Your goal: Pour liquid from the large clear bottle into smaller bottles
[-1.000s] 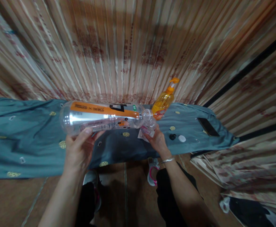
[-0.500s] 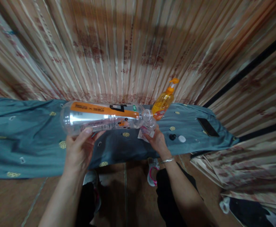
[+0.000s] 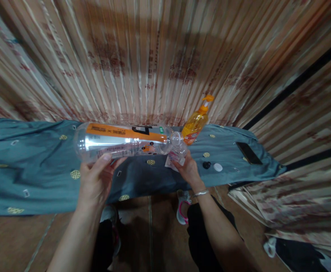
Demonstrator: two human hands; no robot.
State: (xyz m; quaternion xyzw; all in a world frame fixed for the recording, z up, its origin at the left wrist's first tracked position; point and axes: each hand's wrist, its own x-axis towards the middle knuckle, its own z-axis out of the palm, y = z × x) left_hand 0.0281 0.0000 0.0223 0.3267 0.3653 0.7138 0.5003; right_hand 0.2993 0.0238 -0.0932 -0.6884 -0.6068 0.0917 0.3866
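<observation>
Lying nearly level in my left hand (image 3: pixel 96 175) is a large clear plastic bottle (image 3: pixel 122 140) with an orange and silver label, its mouth pointing right. My left fingers and thumb grip it near the base. A smaller clear plastic bottle (image 3: pixel 178 149) is held in my right hand (image 3: pixel 187 166), its top against the big bottle's mouth. How the two mouths meet is hard to make out. Just behind my right hand stands an orange pump bottle (image 3: pixel 195 124) holding yellow liquid. A black cap (image 3: pixel 207 165) and a white cap (image 3: pixel 217 167) lie right of my right hand.
A teal patterned cloth (image 3: pixel 49 166) covers the long narrow table. A dark phone (image 3: pixel 248 152) lies near its right end. Pleated curtains (image 3: pixel 142 64) hang behind and to the right. Below the front edge are tiled floor (image 3: pixel 137 234) and a shoe (image 3: pixel 183 207).
Almost nothing differs. The large bottle and my left hand have shifted very slightly to the right; my right hand keeps its place on the small bottle.
</observation>
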